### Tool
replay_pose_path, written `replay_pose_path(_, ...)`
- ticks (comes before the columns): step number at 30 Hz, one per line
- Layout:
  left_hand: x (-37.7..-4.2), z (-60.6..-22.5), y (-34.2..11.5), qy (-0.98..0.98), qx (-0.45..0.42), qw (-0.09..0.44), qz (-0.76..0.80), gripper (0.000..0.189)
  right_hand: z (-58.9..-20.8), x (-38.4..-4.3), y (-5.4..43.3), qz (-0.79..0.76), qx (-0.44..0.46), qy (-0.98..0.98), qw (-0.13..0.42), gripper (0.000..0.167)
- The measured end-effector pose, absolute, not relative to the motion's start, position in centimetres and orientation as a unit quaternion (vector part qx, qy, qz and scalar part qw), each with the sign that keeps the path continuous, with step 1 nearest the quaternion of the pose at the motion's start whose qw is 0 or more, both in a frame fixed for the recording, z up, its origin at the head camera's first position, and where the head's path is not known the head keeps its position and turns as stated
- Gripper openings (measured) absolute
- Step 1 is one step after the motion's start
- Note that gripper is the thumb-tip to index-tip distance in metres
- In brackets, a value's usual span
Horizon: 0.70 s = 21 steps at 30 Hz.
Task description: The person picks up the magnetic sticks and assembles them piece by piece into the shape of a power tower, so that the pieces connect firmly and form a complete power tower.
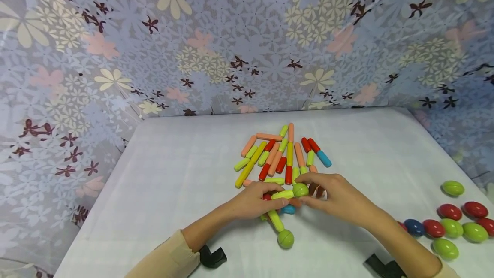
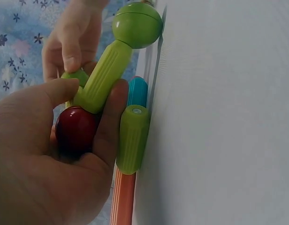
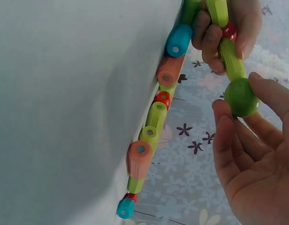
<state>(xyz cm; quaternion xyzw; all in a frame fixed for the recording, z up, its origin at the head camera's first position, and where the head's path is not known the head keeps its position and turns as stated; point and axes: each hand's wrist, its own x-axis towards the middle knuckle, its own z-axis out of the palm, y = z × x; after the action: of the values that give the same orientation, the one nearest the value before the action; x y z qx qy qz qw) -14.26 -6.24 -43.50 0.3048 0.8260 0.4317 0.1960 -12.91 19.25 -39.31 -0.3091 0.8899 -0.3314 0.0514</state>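
Note:
My left hand (image 1: 251, 200) grips a dark red ball (image 2: 76, 129) from which light green sticks stick out. One such stick (image 1: 275, 220) slants toward the near edge and ends in a green ball (image 1: 286, 239). Another green stick (image 1: 283, 194) points right, and a second green ball (image 1: 300, 190) sits at its end. Thumb and fingertips of my right hand (image 1: 335, 196) pinch that second ball, as the right wrist view also shows. Below the hands lie a blue stick (image 1: 287, 210) and other sticks, partly covered.
Beyond the hands, several loose sticks lie on the white table (image 1: 185, 158), among them a yellow stick (image 1: 251, 165) and a red-and-blue pair (image 1: 323, 158). Red, green and blue balls, such as a red one (image 1: 434, 228), lie at the right. Patterned cloth rises behind.

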Motion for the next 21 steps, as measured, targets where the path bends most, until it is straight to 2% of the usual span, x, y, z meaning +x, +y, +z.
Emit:
replay_pose_path(6, -14.3, -43.5, -6.2, 0.823, 0.292, 0.195, 0.447, 0.027, -39.8, -13.3, 19.9, -0.332, -0.289, 0.895, 0.067, 0.049)
replay_pose_path(13, -14.4, -43.3, -6.5, 0.801, 0.272, 0.208, 0.491, 0.023, -40.9, -13.2, 19.1, -0.255, -0.332, 0.906, 0.069, 0.027)
replay_pose_path(16, -14.3, -43.1, -6.6, 0.802, 0.27, 0.208, 0.489, 0.025, -41.2, -13.1, 18.7, -0.241, -0.354, 0.901, 0.067, 0.023)
replay_pose_path(19, -14.4, -43.0, -6.7, 0.813, 0.269, 0.196, 0.477, 0.029, -41.5, -13.1, 18.6, -0.228, -0.369, 0.899, 0.06, 0.027)
replay_pose_path(21, -14.4, -43.1, -6.8, 0.817, 0.27, 0.191, 0.472, 0.027, -41.7, -13.3, 18.5, -0.208, -0.382, 0.899, 0.059, 0.036)
